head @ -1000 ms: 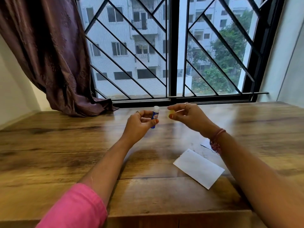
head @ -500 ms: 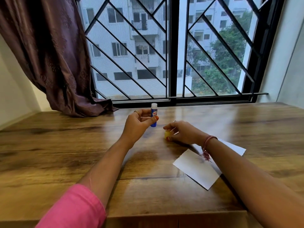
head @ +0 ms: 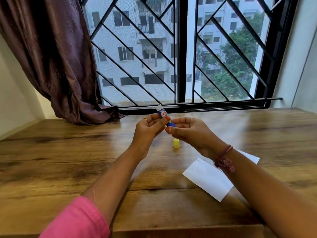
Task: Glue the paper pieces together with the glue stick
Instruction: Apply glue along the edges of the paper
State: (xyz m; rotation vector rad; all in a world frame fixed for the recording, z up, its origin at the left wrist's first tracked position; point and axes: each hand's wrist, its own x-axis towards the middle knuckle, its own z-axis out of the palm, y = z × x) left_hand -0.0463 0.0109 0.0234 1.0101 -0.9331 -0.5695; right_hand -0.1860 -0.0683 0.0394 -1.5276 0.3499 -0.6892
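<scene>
A blue glue stick (head: 164,116) with a white tip is held tilted above the table, uncapped. My left hand (head: 147,129) grips its middle between thumb and fingers. My right hand (head: 189,130) pinches its lower end with thumb and forefinger. The yellow cap (head: 176,143) stands on the wooden table (head: 68,162) just below both hands. Two white paper pieces lie at the right: the near one (head: 208,179) is in plain view, the far one (head: 250,158) is mostly hidden behind my right forearm.
A barred window (head: 181,54) runs along the table's far edge. A purple curtain (head: 56,62) hangs at the back left and rests on the table corner. A white wall closes the right side.
My right hand set the yellow cap down on the table, then rose and took hold of the glue stick's lower end. The stick tilted in my left hand.
</scene>
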